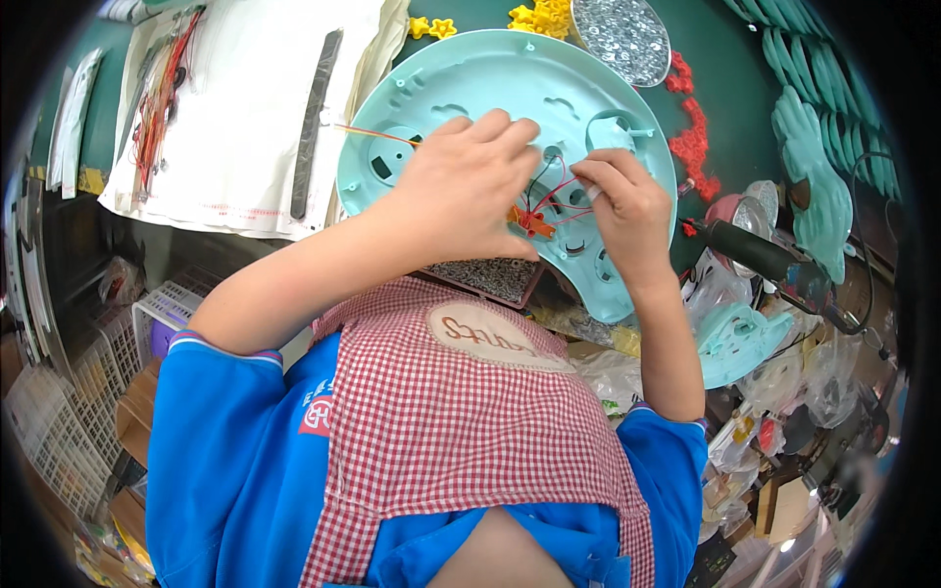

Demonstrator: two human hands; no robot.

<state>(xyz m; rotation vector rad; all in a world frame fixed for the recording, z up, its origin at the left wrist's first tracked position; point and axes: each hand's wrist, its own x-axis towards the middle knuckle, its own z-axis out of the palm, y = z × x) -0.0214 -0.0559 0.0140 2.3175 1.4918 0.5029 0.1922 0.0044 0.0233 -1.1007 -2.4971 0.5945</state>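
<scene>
A teal curved plastic shell (461, 73) lies on the workbench, its inner side with posts and openings facing up. My left hand (466, 176) rests over its middle, fingers bent and thumb apart; the fingertips are partly hidden. Near that thumb sits a small orange circuit board (532, 223) with thin red and black wires. My right hand (627, 211) is closed, pinching red wires (561, 186) between thumb and fingers, to the right of the board. A red-orange wire (368, 132) runs from the shell's left side toward my left hand.
White sheets (235, 98) on the left carry a bundle of red wires (167, 108) and a dark strip (316, 122). Behind the shell stand a bowl of small clear or metallic pieces (622, 39) and yellow star-shaped parts (539, 18). A black-handled tool (750, 250) is on the right, near teal parts (814, 186).
</scene>
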